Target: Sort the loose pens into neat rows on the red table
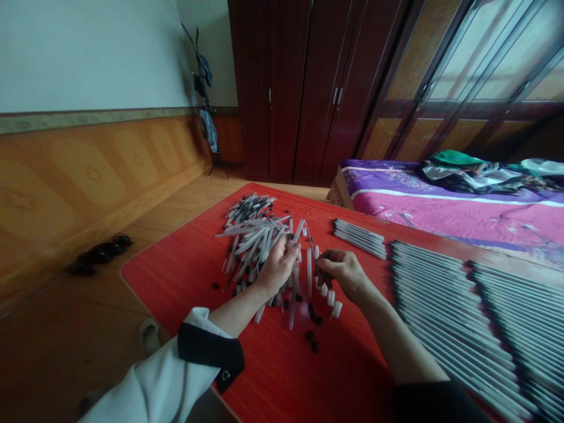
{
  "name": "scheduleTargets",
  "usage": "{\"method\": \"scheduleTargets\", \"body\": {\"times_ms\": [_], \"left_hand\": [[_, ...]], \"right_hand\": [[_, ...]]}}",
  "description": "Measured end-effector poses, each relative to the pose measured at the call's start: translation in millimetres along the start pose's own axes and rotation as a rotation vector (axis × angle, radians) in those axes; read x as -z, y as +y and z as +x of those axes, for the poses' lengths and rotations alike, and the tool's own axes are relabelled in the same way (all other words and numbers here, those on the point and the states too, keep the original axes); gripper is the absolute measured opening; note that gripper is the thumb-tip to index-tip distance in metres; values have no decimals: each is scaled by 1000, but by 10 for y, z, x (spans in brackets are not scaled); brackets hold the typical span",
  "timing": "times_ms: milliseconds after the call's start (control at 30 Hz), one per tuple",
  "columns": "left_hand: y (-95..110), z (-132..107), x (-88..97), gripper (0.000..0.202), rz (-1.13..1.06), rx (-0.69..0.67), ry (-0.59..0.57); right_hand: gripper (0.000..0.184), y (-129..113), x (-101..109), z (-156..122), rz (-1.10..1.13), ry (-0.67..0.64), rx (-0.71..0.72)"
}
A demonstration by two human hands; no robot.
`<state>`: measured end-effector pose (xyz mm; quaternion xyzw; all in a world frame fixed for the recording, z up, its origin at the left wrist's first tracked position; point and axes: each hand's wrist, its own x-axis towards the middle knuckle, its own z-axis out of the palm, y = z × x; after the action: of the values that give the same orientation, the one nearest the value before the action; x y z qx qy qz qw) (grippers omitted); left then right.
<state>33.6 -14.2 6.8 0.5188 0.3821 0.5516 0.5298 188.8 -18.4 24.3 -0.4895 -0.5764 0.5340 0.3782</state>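
Observation:
My left hand [278, 265] is closed on a translucent white pen barrel [299, 230], which sticks up at a slant from the fingertips. Just to its right, my right hand [344, 274] pinches a thin dark pen refill [310, 237] that points up toward the barrel's upper end. Whether the two touch I cannot tell. Loose pen barrels [258, 244] lie in a heap under and beyond my left hand. Small white plugs [330, 298] and black caps [314, 312] are scattered on the red table [348, 364] below my hands.
Finished-looking pens lie in neat rows [445, 311] at the right, with a second block [529, 317] beside them and a small bundle [359, 237] farther back. Dark refills [251, 208] pile up at the far corner. Past the table stands a bed [396, 191].

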Motion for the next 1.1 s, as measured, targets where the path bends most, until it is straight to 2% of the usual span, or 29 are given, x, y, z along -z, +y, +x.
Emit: {"method": "scheduleTargets", "body": {"times_ms": [100, 200, 433, 533, 600, 667, 767, 833, 900, 1000, 1100], "left_hand": [[25, -5, -11, 30, -69, 94, -16], [37, 16, -7, 30, -200, 180, -6], [57, 112, 84, 31, -493, 189, 142], [58, 102, 82, 31, -485, 197, 134], [45, 84, 59, 31, -438, 199, 88], [24, 65, 30, 31, -379, 198, 42], [7, 43, 0, 32, -288, 162, 0], [25, 25, -4, 33, -214, 99, -4], [72, -3, 3, 30, -79, 8, -6], [154, -56, 19, 26, 222, -147, -49], [181, -97, 28, 24, 486, -279, -84]], "right_hand": [[12, -4, -140, -12, 4, -50, -30], [11, 23, -200, -6, 58, -41, -9], [33, 7, -198, -5, 480, -17, 125], [32, -17, -232, 5, 637, 83, 129], [28, -17, -252, 18, 733, 141, 124], [21, -6, -272, 29, 771, 146, 116], [19, -5, -285, 39, 730, 136, 124], [22, -46, -244, 36, 689, 177, 167], [24, -136, -139, 17, 652, 303, 259], [27, -334, 86, -54, 573, 586, 417], [28, -522, 238, -163, 408, 783, 555]]}}
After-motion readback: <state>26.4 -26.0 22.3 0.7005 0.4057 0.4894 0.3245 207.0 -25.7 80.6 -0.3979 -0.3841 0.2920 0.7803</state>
